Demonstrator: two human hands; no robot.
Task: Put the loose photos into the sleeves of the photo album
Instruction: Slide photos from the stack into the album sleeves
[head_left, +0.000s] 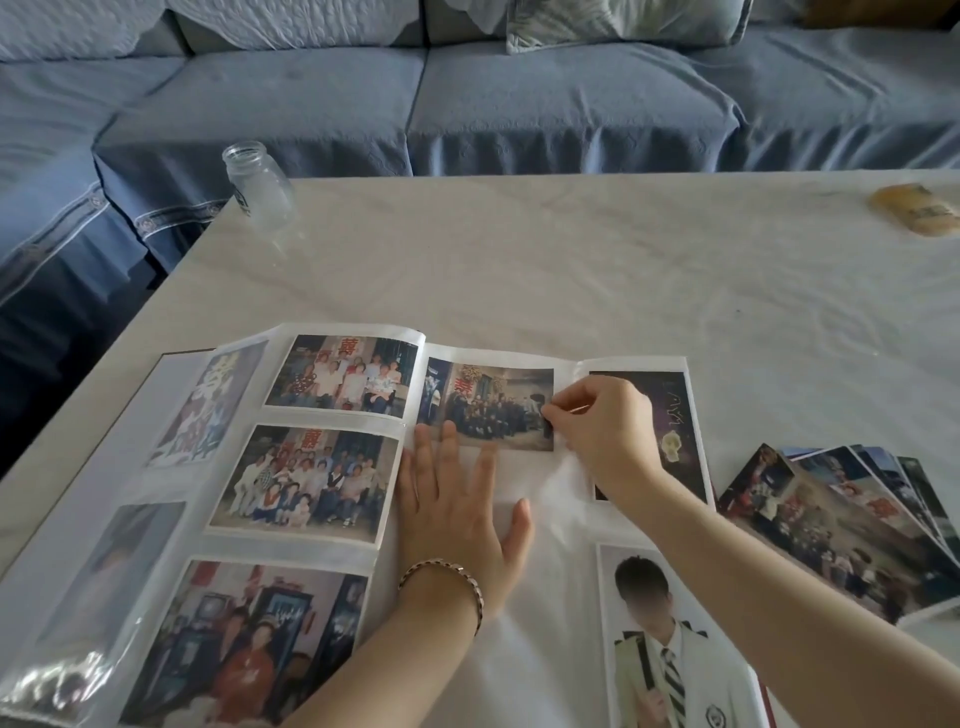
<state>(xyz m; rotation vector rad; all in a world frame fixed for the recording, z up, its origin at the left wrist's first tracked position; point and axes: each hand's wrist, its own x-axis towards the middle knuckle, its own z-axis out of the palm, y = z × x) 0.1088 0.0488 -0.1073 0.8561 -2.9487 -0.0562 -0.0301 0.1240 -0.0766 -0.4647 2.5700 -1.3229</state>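
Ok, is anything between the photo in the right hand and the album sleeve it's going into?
Nothing visible. The right hand pinches the photo by its right edge at the right page's top sleeve; the left hand lies flat on the page below, fingertips at the photo's lower edge.

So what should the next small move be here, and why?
Probably push the photo leftward into the top sleeve. The right hand pinches its right edge, the left hand lies flat on the album page, holding it down, and the photo does not look fully seated yet.
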